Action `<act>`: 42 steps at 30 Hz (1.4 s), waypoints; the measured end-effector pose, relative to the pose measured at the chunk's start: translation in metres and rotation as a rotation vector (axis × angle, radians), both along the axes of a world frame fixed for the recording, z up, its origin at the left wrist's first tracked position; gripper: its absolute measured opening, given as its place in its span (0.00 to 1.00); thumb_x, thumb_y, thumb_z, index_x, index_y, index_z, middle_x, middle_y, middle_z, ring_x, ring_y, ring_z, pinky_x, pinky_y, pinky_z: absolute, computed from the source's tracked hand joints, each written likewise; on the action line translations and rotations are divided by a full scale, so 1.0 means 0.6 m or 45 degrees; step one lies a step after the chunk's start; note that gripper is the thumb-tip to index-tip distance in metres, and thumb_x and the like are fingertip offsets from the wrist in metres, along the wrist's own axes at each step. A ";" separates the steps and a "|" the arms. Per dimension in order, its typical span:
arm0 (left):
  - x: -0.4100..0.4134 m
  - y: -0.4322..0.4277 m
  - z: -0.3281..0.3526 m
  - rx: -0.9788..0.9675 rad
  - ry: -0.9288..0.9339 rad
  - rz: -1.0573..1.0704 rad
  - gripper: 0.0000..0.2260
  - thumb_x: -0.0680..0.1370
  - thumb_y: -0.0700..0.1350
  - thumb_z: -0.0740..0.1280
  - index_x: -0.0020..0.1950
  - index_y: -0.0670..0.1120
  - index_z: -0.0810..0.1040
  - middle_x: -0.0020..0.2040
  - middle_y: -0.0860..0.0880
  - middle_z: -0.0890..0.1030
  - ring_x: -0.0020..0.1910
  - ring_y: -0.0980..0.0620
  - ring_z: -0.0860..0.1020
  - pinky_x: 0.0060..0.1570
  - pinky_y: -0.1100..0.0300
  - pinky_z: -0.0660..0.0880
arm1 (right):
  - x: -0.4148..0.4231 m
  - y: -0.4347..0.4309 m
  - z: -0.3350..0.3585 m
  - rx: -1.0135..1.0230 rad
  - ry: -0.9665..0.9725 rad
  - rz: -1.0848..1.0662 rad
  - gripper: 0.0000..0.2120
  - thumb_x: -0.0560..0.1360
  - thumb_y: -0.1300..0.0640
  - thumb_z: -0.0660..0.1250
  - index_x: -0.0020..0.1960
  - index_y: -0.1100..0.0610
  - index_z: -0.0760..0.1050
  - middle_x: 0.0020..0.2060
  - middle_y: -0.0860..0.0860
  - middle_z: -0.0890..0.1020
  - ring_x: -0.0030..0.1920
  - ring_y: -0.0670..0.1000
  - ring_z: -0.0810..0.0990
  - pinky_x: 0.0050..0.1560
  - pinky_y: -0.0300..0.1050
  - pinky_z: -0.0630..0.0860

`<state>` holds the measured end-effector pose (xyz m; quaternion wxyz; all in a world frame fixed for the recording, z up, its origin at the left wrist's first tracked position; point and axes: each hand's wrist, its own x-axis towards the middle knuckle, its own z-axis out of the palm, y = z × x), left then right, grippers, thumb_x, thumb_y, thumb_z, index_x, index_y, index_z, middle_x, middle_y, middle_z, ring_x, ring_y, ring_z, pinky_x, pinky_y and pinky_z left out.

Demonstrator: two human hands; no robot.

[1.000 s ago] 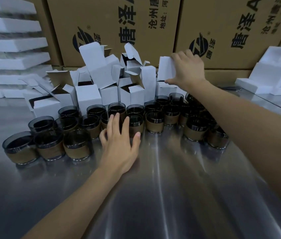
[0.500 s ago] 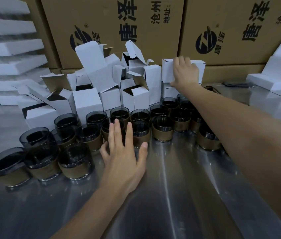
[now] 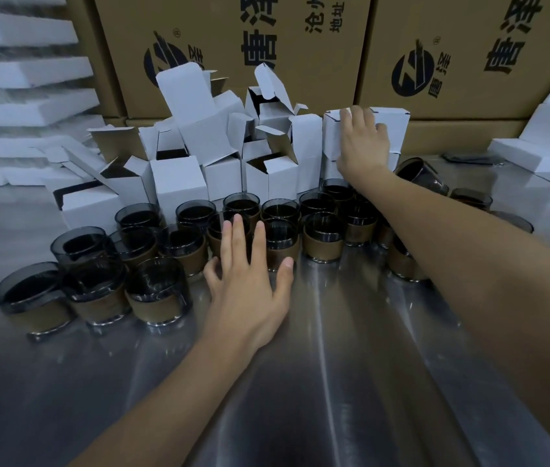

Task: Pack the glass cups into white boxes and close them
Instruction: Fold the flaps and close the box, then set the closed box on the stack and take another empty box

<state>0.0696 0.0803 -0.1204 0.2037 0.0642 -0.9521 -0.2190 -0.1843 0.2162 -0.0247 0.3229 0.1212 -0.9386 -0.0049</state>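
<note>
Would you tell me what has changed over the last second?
The right hand kept hold of the closed white box but slid left across its front, so the box now shows on its right too. The left hand stayed at the front glass cups, fingers straight; the cups did not move.

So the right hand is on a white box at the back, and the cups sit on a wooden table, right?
Not quite. The table is shiny metal, not wood; the head view shows light gleaming off it. The rest holds: the right hand is on a white box at the back, and the cups sit on that table.
</note>
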 end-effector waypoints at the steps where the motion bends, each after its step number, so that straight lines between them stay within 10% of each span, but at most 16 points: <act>1: 0.000 0.000 0.001 0.001 -0.005 0.002 0.33 0.77 0.64 0.42 0.80 0.51 0.46 0.79 0.50 0.37 0.75 0.57 0.30 0.73 0.47 0.43 | 0.013 -0.010 -0.004 -0.151 0.010 0.090 0.28 0.72 0.65 0.66 0.70 0.61 0.62 0.67 0.58 0.68 0.67 0.60 0.66 0.62 0.54 0.67; 5: 0.000 0.002 0.004 -0.023 -0.026 0.013 0.32 0.79 0.62 0.44 0.80 0.49 0.46 0.80 0.48 0.38 0.76 0.55 0.32 0.73 0.46 0.43 | 0.065 -0.054 -0.031 -0.624 -0.211 0.423 0.18 0.73 0.65 0.60 0.63 0.59 0.68 0.63 0.56 0.70 0.56 0.58 0.73 0.48 0.49 0.69; 14: 0.000 0.002 0.007 -0.013 -0.032 0.001 0.31 0.81 0.60 0.49 0.80 0.48 0.46 0.80 0.48 0.38 0.76 0.55 0.32 0.73 0.45 0.43 | 0.085 -0.105 -0.025 -0.360 -0.473 0.520 0.28 0.72 0.63 0.60 0.72 0.57 0.66 0.73 0.55 0.61 0.71 0.58 0.59 0.67 0.52 0.65; 26: -0.006 0.002 0.008 0.013 -0.045 0.031 0.30 0.81 0.60 0.50 0.80 0.49 0.47 0.79 0.47 0.37 0.76 0.53 0.32 0.73 0.43 0.42 | 0.156 -0.096 0.027 -0.521 -0.043 0.793 0.30 0.73 0.62 0.59 0.75 0.59 0.62 0.68 0.56 0.65 0.63 0.54 0.68 0.50 0.54 0.77; 31: -0.002 0.003 0.015 0.124 0.017 0.044 0.30 0.82 0.58 0.50 0.80 0.47 0.44 0.79 0.46 0.37 0.77 0.52 0.34 0.74 0.45 0.42 | 0.260 -0.066 0.062 -0.831 0.157 1.008 0.27 0.75 0.65 0.58 0.74 0.66 0.62 0.66 0.59 0.65 0.67 0.53 0.66 0.65 0.35 0.67; 35: 0.010 0.001 0.030 0.352 0.293 0.008 0.25 0.84 0.47 0.51 0.80 0.42 0.49 0.80 0.44 0.49 0.79 0.49 0.44 0.77 0.49 0.45 | 0.353 -0.032 0.045 -1.316 0.101 1.082 0.22 0.78 0.66 0.59 0.72 0.65 0.67 0.62 0.54 0.66 0.64 0.49 0.67 0.66 0.45 0.71; 39: 0.029 -0.009 0.032 0.676 0.582 0.049 0.18 0.84 0.37 0.52 0.74 0.38 0.63 0.71 0.42 0.69 0.72 0.47 0.65 0.72 0.60 0.59 | 0.409 0.008 -0.019 -1.668 -0.037 0.949 0.19 0.79 0.61 0.65 0.69 0.63 0.71 0.57 0.48 0.69 0.56 0.43 0.71 0.54 0.29 0.70; 42: 0.044 -0.008 0.029 0.884 0.519 -0.072 0.15 0.84 0.39 0.52 0.67 0.39 0.71 0.60 0.44 0.76 0.58 0.49 0.76 0.63 0.51 0.72 | 0.414 0.032 -0.073 -1.693 -0.199 0.964 0.21 0.77 0.66 0.66 0.70 0.63 0.70 0.59 0.49 0.70 0.58 0.45 0.72 0.56 0.28 0.70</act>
